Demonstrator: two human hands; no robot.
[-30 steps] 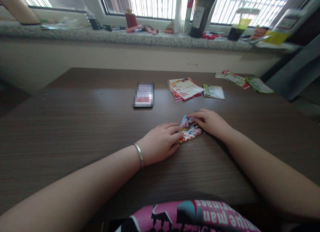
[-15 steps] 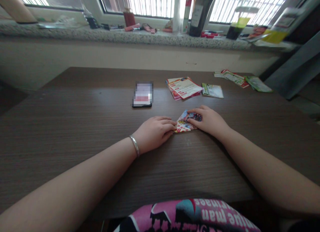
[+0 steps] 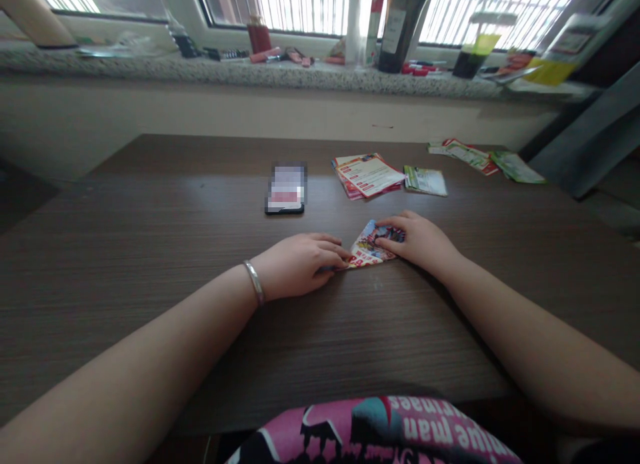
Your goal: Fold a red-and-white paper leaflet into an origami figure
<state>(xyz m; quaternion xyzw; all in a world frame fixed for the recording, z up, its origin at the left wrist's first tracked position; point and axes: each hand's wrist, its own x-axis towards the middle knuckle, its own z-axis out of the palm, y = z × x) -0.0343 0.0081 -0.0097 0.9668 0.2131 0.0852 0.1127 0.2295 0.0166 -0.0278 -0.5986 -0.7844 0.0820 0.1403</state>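
Note:
A small piece of colourful printed paper (image 3: 367, 247), folded along its near edge, lies on the table between my hands. My left hand (image 3: 300, 264), with a silver bangle at the wrist, has its fingertips on the paper's near left corner. Across from it, my right hand (image 3: 423, 241) holds the right part down, thumb and forefinger apart over the print. Its fingers hide the paper's right end. Both hands rest low, close to the tabletop.
Beyond the hands, a phone (image 3: 286, 189) lies on the brown table (image 3: 150, 237). Printed leaflets (image 3: 370, 174) and a small green-and-white card (image 3: 425, 181) are to its right. More printed slips (image 3: 470, 156) lie at the far right. Bottles and jars line the stone windowsill (image 3: 210, 69).
My left hand has slid a little to the left and flattened, its fingertips now at the paper's left corner. The right hand has hardly moved.

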